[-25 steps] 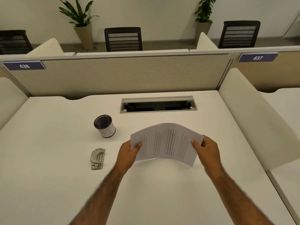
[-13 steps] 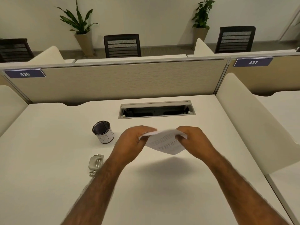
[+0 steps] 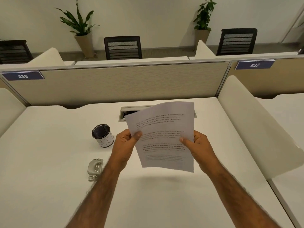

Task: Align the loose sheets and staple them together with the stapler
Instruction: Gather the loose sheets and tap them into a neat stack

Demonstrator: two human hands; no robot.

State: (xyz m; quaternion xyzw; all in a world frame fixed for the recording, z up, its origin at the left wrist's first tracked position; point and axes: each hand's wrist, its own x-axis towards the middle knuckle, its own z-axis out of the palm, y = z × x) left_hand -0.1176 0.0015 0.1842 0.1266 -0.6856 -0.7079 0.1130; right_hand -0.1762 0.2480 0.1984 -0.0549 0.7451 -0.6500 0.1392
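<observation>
I hold the printed white sheets (image 3: 162,134) upright above the white desk (image 3: 49,145), text facing me. My left hand (image 3: 125,145) grips their left edge with the thumb on the front. My right hand (image 3: 197,147) grips the right edge the same way. The top corners do not line up, so the sheets look slightly offset. The grey metal stapler (image 3: 95,168) lies flat on the desk to the left of my left forearm, untouched.
A black mesh cup (image 3: 102,135) with a white label stands left of the sheets. A cable slot (image 3: 122,115) is partly hidden behind the paper. Beige partitions (image 3: 115,84) close off the back, and a white divider (image 3: 256,125) stands on the right.
The sheets were flat and landscape, then bunched edge-on between my hands; now they stand upright in portrait with both hands at their sides. The stapler has not moved.
</observation>
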